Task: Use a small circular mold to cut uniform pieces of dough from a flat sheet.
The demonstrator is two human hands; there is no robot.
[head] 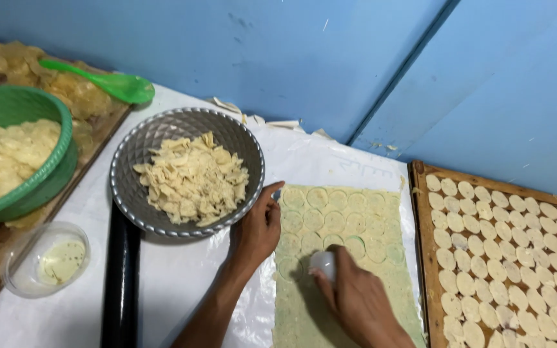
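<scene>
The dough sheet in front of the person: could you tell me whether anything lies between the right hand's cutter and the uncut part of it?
Nothing visible does. The right hand presses the small white cutter directly onto the dough sheet, while the left hand rests at its left edge.

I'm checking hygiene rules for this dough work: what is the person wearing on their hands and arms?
Nothing shows on either. The left hand and right hand are bare, with no gloves, rings or watch visible. Both forearms are uncovered as far as the picture's edge; no sleeve is in view.
</scene>
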